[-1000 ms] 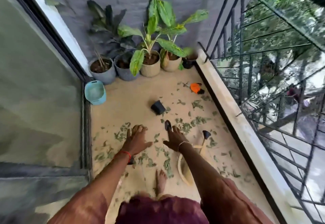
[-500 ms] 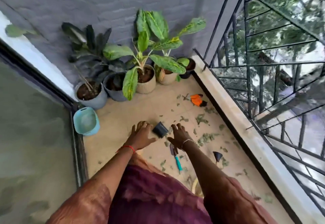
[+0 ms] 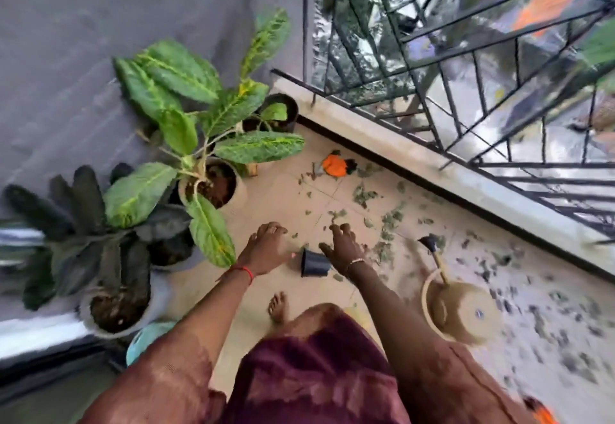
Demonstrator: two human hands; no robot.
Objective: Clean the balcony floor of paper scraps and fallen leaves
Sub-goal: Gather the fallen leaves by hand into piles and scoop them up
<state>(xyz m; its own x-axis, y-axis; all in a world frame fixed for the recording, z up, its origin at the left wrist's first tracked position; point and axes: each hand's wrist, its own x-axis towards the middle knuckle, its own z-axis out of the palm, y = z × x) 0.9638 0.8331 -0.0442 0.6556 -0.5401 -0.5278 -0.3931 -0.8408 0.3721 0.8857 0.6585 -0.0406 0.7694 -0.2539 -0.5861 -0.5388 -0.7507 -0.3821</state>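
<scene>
Teal basin (image 3: 146,338) mostly hidden, leaves (image 3: 364,195) blurred

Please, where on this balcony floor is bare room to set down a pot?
The tan floor between the cream ribbed plant pot and the orange-handled tool is nearly bare. Another strip lies between the bare foot and the pale pot at left. Crowded: green leaf scraps cover the floor from the right hand to the concrete ledge, around the round beige container.
</scene>
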